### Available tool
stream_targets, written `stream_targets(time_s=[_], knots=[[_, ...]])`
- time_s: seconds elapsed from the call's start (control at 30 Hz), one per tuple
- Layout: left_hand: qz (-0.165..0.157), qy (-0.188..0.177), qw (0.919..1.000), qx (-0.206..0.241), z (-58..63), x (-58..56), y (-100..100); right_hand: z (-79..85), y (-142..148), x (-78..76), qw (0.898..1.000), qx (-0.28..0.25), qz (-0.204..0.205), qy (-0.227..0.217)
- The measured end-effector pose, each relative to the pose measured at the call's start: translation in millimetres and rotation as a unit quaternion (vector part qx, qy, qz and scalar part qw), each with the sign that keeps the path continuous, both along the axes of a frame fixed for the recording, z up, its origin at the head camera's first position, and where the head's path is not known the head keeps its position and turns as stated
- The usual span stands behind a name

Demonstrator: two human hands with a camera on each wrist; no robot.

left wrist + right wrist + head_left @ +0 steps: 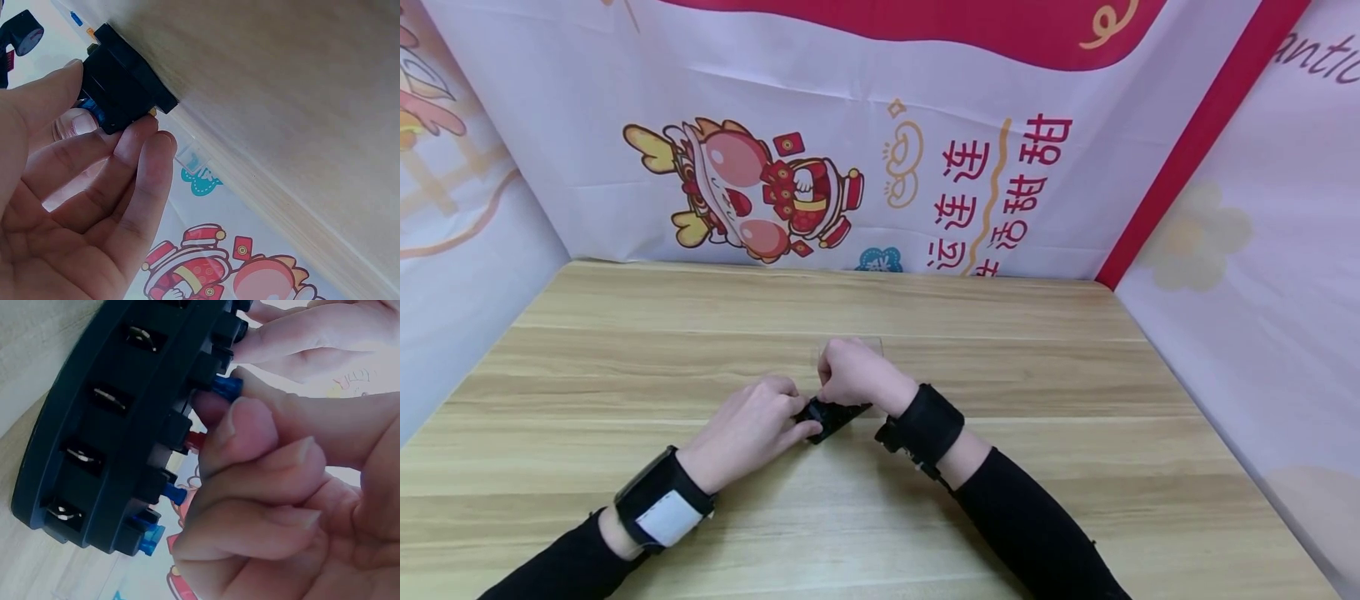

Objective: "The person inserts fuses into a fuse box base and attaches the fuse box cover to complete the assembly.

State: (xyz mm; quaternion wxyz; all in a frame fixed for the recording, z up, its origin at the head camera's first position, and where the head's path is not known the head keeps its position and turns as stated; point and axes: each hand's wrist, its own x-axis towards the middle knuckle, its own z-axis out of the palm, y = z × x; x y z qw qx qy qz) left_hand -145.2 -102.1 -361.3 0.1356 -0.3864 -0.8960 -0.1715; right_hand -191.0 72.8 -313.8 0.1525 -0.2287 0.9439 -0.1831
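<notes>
- Long black plastic block (125, 428), ridged, slots showing metal tabs, sits between both hands near the middle of a smooth, pale wood-grain tabletop (625, 350).
- Left hand (748, 429): fingers and thumb pinch one end.
- Right hand (857, 371): fingers curled, pinching a small blue plastic peg (226, 387) on its side.
- Behind: creased white cloth (865, 79), red-printed.

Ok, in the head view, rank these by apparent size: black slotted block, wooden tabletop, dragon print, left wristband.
1. Wooden tabletop
2. Dragon print
3. Left wristband
4. Black slotted block, judging only its visible part; it is partly covered, so its full size is unsure.
</notes>
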Motion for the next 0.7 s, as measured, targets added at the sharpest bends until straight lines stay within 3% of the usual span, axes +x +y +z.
stream_targets(time_s=[0.5, 0.7], knots=[[0.007, -0.003, 0.9999, -0.008, 2.1, 0.4, -0.2, 3.7, -1.7, -0.6, 1.0, 0.008, -0.015, -0.017], [0.006, 0.003, 1.0, -0.007, 2.2, 1.5, 0.0, 3.9, 1.0, -2.2, 0.999, -0.002, -0.001, -0.041]])
